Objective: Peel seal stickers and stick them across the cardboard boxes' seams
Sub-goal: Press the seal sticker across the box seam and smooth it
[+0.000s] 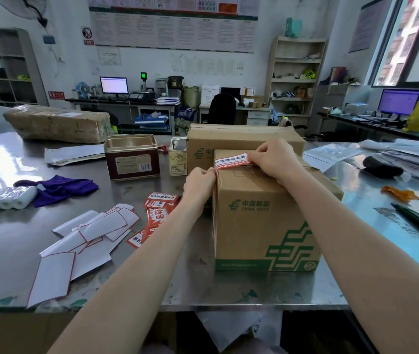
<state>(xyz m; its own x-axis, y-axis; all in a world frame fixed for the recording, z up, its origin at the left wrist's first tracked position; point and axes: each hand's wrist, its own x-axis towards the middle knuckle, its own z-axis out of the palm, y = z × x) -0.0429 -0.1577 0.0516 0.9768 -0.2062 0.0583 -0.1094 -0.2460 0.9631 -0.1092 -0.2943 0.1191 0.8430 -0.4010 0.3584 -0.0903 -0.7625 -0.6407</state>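
Note:
A brown cardboard box (262, 221) with green printing stands in front of me on the steel table (11, 251). A red and white seal sticker (231, 159) lies across its top left edge. My left hand (199, 183) pinches the sticker's end at the box's upper left corner. My right hand (274, 159) presses the sticker's other end down on the box top. A second, larger cardboard box (228, 139) stands just behind. Several unpeeled red stickers (156, 213) lie on the table left of the box.
White backing papers (80, 241) lie scattered at the left front. Further back are a purple cloth (60, 187), a wrapped set of rolls (6, 198), an open tin (131, 157) and a taped parcel (57, 123). A dark pen (417, 221) and stacked papers (412, 157) are on the right.

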